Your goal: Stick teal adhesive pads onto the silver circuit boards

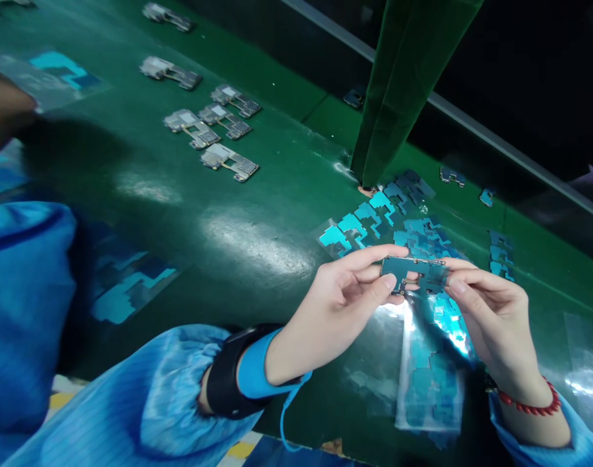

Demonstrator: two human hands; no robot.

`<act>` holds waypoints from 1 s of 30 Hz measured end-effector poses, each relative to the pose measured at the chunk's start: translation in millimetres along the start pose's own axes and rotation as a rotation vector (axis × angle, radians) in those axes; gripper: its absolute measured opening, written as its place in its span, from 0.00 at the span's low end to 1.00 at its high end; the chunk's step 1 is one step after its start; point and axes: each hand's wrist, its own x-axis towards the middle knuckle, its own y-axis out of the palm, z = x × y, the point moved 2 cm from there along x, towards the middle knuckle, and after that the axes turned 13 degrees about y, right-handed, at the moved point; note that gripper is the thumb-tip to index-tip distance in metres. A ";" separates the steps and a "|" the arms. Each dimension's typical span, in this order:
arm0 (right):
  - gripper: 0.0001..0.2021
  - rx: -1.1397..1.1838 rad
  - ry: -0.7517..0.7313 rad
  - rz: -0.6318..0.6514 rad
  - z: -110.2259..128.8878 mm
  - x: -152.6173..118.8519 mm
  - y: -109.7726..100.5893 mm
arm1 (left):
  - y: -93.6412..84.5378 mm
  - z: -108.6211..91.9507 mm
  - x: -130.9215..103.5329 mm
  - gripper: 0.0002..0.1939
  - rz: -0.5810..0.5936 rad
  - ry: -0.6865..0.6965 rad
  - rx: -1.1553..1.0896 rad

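Note:
A dark circuit board (398,267) with a notch in its middle is held up between both hands. My left hand (345,298) pinches its left end, thumb on the near face and fingers behind. At the right end, my right hand (496,311) grips the board between thumb and fingertips. Below and behind it lie shiny blue cut-out film pieces (345,230) on clear backing. A clear sheet (430,389) bearing more such pieces lies under the hands.
Several circuit boards (228,161) lie on the green table (277,201) to the left. A green post (398,91) rises at the back. Another person's blue sleeve (24,292) and forearm (4,107) are at the left. A blue wrist strap cord (284,421) hangs from my left wrist.

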 end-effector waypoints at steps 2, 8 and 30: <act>0.05 0.002 -0.003 -0.003 0.8 -0.7 -0.3 | -0.3 0.3 -0.3 0.13 -0.004 -0.004 0.007; 0.06 0.008 -0.002 -0.016 2.4 -0.3 0.9 | -0.9 -1.6 -2.4 0.14 -0.012 -0.031 0.039; 0.04 0.015 0.008 -0.020 1.3 0.1 -0.9 | -0.5 -1.4 0.4 0.13 -0.020 -0.041 0.041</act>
